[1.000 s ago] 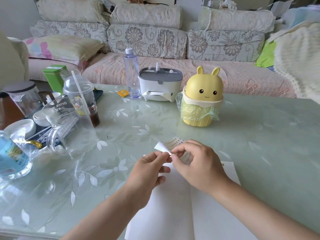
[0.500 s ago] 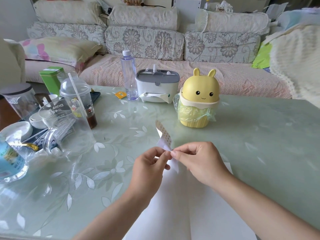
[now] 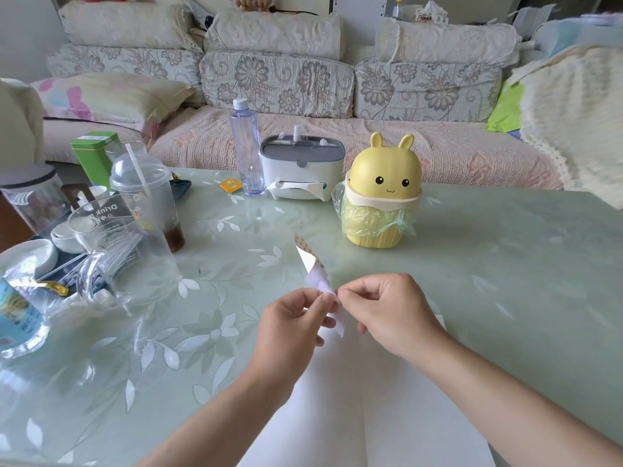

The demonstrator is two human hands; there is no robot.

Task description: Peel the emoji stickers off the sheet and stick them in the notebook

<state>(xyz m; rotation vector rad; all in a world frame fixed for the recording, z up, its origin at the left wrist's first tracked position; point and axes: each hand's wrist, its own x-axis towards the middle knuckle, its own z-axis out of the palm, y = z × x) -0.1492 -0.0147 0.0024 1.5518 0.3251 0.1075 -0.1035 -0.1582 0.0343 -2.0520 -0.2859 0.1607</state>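
A small white sticker sheet point(image 3: 312, 264) stands up between my two hands, its white back toward me and its printed side showing only at the top edge. My left hand point(image 3: 293, 328) pinches its lower part between thumb and fingers. My right hand point(image 3: 391, 311) pinches the sheet's edge at the same spot, fingertip to fingertip with the left. Under my forearms lies the open notebook point(image 3: 404, 416) with blank white pages; no stickers are visible on them.
A yellow bunny-shaped bin point(image 3: 382, 193) stands beyond my hands, with a tissue box point(image 3: 301, 171) and a water bottle point(image 3: 246, 150) behind it. At the left are a clear glass jug point(image 3: 124, 251), a domed plastic cup point(image 3: 148, 197) and dishes. A sofa point(image 3: 303, 96) runs along the far side.
The sheet was turned from lying tilted with its printed side up to standing upright with its white back toward me. Both hands stayed together at its lower edge.
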